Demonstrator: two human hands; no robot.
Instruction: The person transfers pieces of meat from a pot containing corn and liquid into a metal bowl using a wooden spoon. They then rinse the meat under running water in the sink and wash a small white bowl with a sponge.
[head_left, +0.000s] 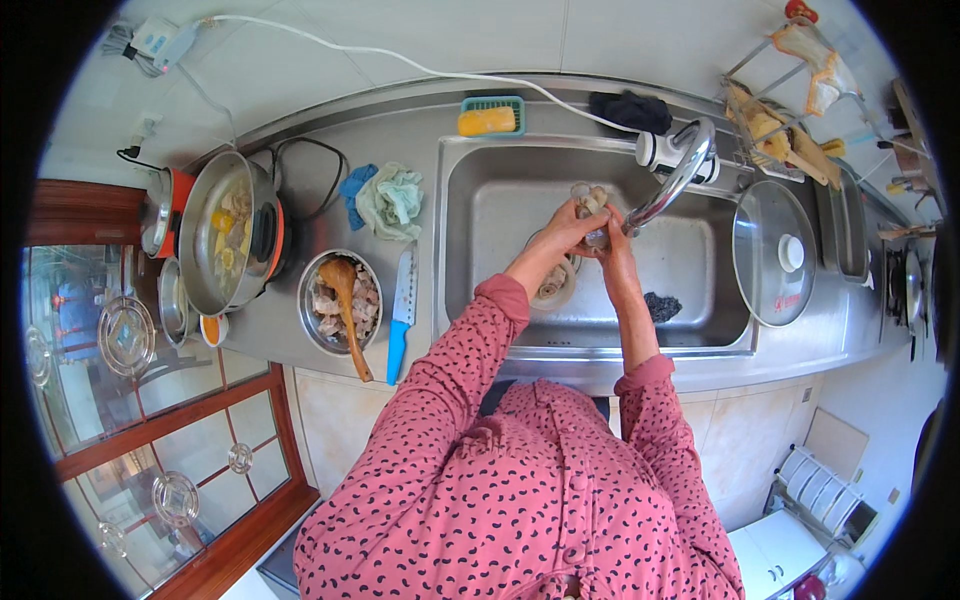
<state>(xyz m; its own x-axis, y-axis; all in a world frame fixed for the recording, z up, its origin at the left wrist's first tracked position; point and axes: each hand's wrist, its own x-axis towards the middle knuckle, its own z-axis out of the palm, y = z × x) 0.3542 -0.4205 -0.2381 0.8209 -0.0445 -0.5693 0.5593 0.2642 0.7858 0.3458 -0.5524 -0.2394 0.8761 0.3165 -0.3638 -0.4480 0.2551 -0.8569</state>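
Over the stainless steel sink (510, 202), my left hand (564, 227) and my right hand (617, 241) are close together, both around a cluster of wet, pale food pieces (592, 199). What food it is cannot be told. The chrome faucet (694, 154) arches just to the right of my hands, its mouth near my right fingers. Partly hidden beneath my left wrist is a bowl (551, 300) on the sink floor, with more pale pieces inside. A dark scouring pad (663, 307) lies in the sink, right of my right forearm.
Left of the sink lie a blue-handled knife (399, 322), crumpled cloths (394, 202) and a metal bowl (302, 304) of raw meat pieces with a wooden ladle (342, 296). An electric pot (196, 247) holds food in broth. A glass lid (765, 240) leans at the right; a sponge basket (520, 112) sits behind.
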